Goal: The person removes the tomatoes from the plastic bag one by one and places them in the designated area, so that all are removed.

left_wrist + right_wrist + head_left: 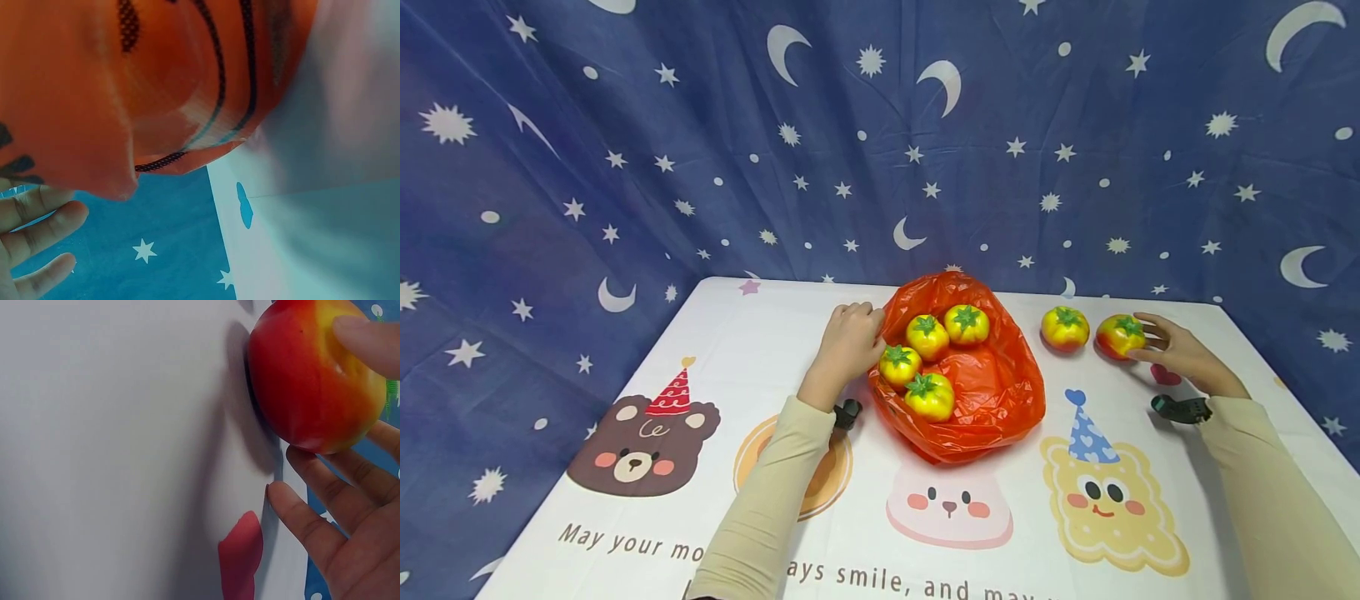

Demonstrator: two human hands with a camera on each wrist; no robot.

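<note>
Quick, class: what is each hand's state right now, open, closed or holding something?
Left hand: holding the red plastic bag by its rim.
Right hand: holding the rightmost tomato.

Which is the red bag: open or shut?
Open: in the head view, the red bag gapes wide, four yellow fruits visible inside.

I count six yellow-and-red fruits [1119,337], four of them in one red plastic bag [981,392], one table [700,333] and my two hands [847,340].
</note>
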